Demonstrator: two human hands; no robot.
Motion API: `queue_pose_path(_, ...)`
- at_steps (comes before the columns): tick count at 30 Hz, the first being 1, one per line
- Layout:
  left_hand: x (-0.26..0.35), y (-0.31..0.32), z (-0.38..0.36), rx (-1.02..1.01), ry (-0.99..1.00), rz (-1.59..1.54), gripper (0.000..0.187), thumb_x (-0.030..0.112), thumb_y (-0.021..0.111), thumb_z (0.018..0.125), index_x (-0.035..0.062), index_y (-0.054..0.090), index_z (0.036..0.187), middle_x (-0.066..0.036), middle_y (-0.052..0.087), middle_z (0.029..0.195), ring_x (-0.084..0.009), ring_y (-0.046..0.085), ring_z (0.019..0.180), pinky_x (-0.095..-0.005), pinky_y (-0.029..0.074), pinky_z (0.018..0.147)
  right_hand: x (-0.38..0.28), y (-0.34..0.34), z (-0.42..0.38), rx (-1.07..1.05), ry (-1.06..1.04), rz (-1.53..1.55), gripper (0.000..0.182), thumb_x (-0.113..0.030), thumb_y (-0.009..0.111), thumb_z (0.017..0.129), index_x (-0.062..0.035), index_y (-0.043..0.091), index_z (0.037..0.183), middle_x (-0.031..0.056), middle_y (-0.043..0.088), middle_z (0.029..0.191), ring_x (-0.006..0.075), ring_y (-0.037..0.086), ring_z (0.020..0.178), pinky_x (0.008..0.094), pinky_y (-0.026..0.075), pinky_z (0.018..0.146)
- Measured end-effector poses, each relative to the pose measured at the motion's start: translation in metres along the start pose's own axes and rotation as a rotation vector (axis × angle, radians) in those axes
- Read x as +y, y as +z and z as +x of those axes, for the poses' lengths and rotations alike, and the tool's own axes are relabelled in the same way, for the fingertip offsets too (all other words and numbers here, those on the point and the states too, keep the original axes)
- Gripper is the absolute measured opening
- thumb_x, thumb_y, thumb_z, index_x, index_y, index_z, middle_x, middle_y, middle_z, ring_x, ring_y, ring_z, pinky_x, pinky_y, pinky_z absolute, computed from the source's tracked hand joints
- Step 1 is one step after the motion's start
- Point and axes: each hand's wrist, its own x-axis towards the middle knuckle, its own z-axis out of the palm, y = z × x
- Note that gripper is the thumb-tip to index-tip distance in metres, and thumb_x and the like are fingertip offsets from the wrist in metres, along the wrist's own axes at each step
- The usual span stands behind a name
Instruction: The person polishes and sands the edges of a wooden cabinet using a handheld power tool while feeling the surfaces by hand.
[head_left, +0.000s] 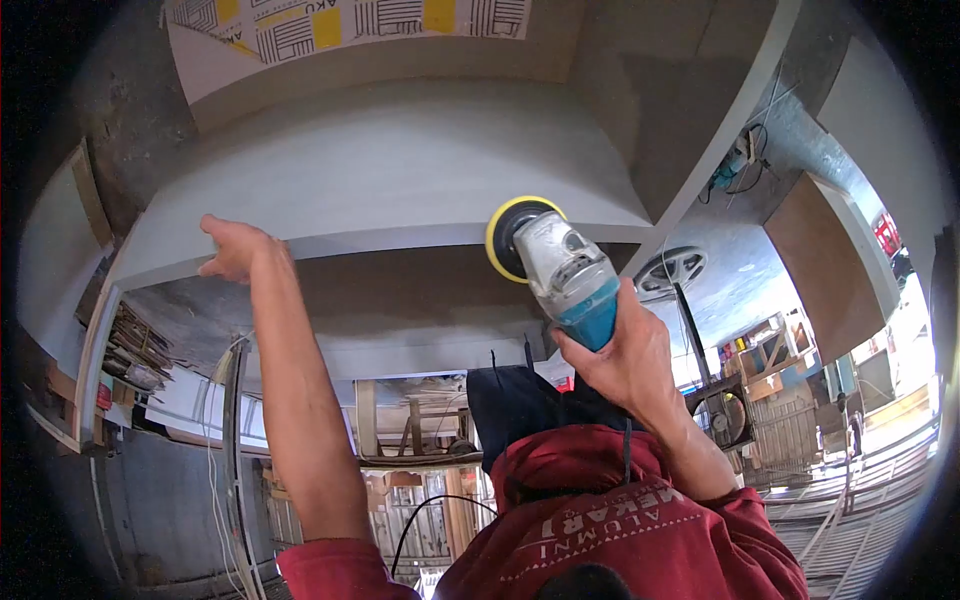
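My left hand (238, 248) grips the front edge of a grey cabinet panel (400, 165) at the left, its thumb and fingers on either side of the edge. In my right hand (635, 350) is a teal and silver power tool (572, 268), held around its teal body. A round pad (508, 240) with a yellow rim and dark backing is fitted to the tool's head. The pad is tilted at the panel's front edge, right of centre; whether it touches the edge cannot be made out.
Patterned sheet (350, 18) lies at the top. Another power tool (735, 165) with a cord, a spoked wheel-like base (670, 272) and a brown board (825, 265) are at the right. Stacked wood pieces (135, 350) are at the left, near hanging cords (215, 450).
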Motion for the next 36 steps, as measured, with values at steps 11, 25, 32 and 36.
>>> queue_pose_path(11,-0.005,-0.002,-0.002,0.037,0.021,0.076,0.103,0.053,0.062,0.086,0.0031,0.019,0.165,-0.033,0.052,0.145,-0.0486,0.059,0.127,-0.0555,0.052,0.103,-0.057,0.029,0.007,-0.087,-0.133,-0.003,0.056,-0.033,0.084,0.079,-0.0007,0.049,0.109,0.0231,0.068,0.085,0.0443,0.072,0.078,0.0495,0.059,0.067)
queue_pose_path(25,0.001,-0.007,-0.013,-0.001,0.003,-0.020,0.104,0.056,0.062,0.085,0.0092,0.018,0.166,-0.032,0.051,0.149,-0.0474,0.057,0.130,-0.0554,0.051,0.104,0.049,-0.021,-0.031,0.093,0.114,0.090,0.062,-0.033,0.087,0.077,0.0031,0.051,0.112,0.0306,0.069,0.087,0.0524,0.069,0.084,0.0540,0.056,0.071)
queue_pose_path(32,-0.001,-0.004,-0.011,-0.045,0.036,-0.142,0.103,0.056,0.065,0.082,0.0093,0.023,0.163,-0.025,0.055,0.148,-0.0427,0.062,0.123,-0.0552,0.053,0.100,0.107,-0.035,-0.065,0.119,0.195,0.312,0.064,-0.024,0.087,0.078,0.0032,0.053,0.125,0.0252,0.073,0.104,0.0445,0.073,0.100,0.0451,0.057,0.086)
queue_pose_path(36,-0.005,0.009,0.025,-0.083,0.092,-0.255,0.101,0.052,0.069,0.081,0.0073,0.024,0.161,-0.023,0.056,0.146,-0.0415,0.064,0.119,-0.0533,0.055,0.097,0.142,-0.018,-0.093,0.120,0.082,0.420,0.065,-0.022,0.088,0.076,0.0022,0.054,0.125,0.0235,0.073,0.106,0.0393,0.074,0.101,0.0419,0.056,0.087)
